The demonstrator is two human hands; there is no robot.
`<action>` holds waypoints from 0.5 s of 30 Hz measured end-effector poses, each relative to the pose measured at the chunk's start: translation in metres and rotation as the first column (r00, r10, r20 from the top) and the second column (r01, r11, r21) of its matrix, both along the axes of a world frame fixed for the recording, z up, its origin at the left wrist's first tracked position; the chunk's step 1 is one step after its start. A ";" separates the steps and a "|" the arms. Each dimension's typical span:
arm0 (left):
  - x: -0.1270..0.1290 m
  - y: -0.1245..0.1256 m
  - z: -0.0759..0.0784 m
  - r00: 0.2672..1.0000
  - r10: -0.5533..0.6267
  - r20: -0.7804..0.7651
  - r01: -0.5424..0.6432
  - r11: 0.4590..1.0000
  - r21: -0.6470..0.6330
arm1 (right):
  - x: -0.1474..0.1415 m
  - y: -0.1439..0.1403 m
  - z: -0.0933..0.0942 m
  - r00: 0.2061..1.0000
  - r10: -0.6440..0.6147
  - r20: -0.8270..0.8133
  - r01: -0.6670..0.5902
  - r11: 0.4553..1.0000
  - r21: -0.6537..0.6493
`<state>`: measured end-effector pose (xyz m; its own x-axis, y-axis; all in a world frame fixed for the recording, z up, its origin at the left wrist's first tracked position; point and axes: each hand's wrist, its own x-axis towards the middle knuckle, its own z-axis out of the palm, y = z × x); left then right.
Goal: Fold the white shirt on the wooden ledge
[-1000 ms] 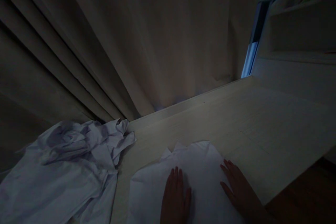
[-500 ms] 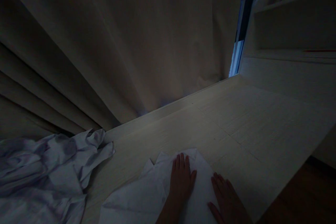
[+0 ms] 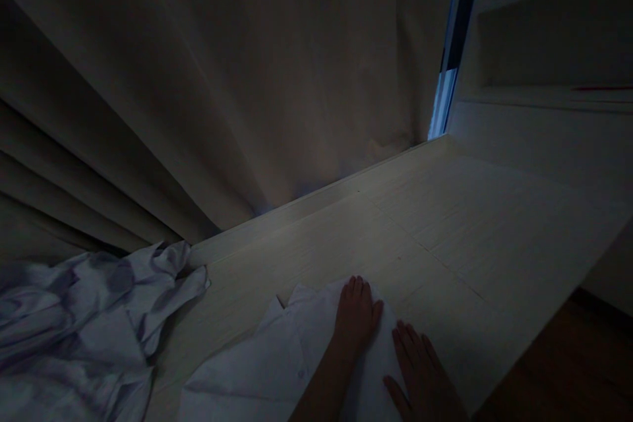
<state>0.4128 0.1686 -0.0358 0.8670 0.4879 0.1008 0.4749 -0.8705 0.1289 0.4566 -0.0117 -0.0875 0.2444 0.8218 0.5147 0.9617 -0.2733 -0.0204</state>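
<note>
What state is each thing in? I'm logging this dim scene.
Left hand: flat, palm down on the white shirt.
Right hand: flat on the shirt's right edge.
White shirt: spread flat on the table.
Crumpled cloth: bunched, untouched.
Curtain: drawn.

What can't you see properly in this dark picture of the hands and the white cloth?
- Head view: the folded white cloth runs off the bottom edge, and the left hand and right hand cover part of it.
- The crumpled cloth is cut by the left edge.
- Colourful things on the shelf are cut by the top edge, too dark to name.
- The curtain hides the window.
</note>
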 end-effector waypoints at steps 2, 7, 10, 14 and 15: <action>0.005 0.000 0.001 1.000 0.025 -0.012 -0.025 1.000 0.001 | -0.001 -0.001 0.000 1.000 -0.002 -0.025 0.002 1.000 -0.005; 0.018 0.001 0.005 0.997 0.072 -0.017 -0.072 0.997 0.027 | -0.002 -0.002 -0.001 0.997 -0.020 -0.072 0.019 1.000 -0.012; 0.021 -0.001 0.004 0.996 0.093 -0.014 -0.093 0.994 0.052 | -0.003 -0.002 -0.002 0.997 -0.024 -0.074 0.023 1.000 -0.015; 0.024 -0.001 0.000 0.996 0.089 -0.008 -0.088 0.994 0.066 | -0.004 -0.002 -0.004 0.996 -0.035 -0.078 0.033 0.999 -0.025; 0.025 -0.001 0.000 0.996 0.091 -0.006 -0.091 0.994 0.066 | -0.004 -0.002 -0.004 0.996 -0.037 -0.079 0.035 0.999 -0.030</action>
